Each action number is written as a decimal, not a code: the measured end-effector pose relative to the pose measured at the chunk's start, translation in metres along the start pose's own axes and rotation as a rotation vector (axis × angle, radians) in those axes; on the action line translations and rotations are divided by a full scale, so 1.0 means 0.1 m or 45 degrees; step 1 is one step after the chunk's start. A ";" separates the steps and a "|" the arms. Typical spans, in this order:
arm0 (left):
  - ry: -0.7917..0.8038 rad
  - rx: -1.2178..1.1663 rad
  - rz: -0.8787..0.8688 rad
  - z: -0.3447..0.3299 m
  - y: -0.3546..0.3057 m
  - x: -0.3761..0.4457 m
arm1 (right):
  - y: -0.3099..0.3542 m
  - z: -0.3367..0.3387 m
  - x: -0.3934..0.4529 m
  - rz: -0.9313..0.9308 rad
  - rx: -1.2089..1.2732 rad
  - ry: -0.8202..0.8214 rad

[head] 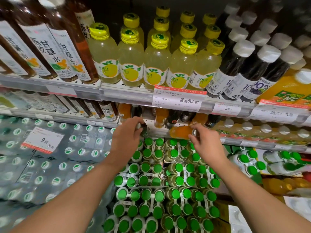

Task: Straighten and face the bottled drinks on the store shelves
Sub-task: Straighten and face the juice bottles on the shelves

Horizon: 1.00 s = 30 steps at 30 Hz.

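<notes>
On a low middle shelf, the left hand (129, 132) grips a small dark bottle (144, 129) by its top, while the right hand (204, 142) pinches the silver cap of a tilted orange juice bottle (180, 132). Both look full, rigid, smooth and probably slippery; the neck seems the surest hold.

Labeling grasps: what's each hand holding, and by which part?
Left hand: dark bottle, at the cap end. Right hand: orange bottle, fingers at its cap.
</notes>
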<state>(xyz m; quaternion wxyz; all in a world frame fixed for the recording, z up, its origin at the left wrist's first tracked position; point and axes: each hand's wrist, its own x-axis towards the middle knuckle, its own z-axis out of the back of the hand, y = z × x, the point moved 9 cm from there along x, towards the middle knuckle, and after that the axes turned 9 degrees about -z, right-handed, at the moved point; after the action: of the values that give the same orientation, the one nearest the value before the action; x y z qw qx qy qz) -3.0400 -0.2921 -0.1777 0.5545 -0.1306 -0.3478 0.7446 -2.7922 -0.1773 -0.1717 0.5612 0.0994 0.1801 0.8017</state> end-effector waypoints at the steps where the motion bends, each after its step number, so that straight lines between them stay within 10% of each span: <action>1: -0.013 -0.008 -0.014 0.06 0.00 -0.06 | 0.07 -0.03 -0.03 0.008 0.021 0.030; 30: 0.039 -0.082 0.075 0.74 0.58 -0.64 | 1.40 -0.99 0.92 0.086 -0.524 0.211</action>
<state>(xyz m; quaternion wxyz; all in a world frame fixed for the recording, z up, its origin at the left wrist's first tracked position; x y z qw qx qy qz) -3.1029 -0.3871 -0.1745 0.5329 -0.1699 -0.3592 0.7471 -2.9807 -0.1515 -0.2105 0.5259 -0.0773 0.0548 0.8453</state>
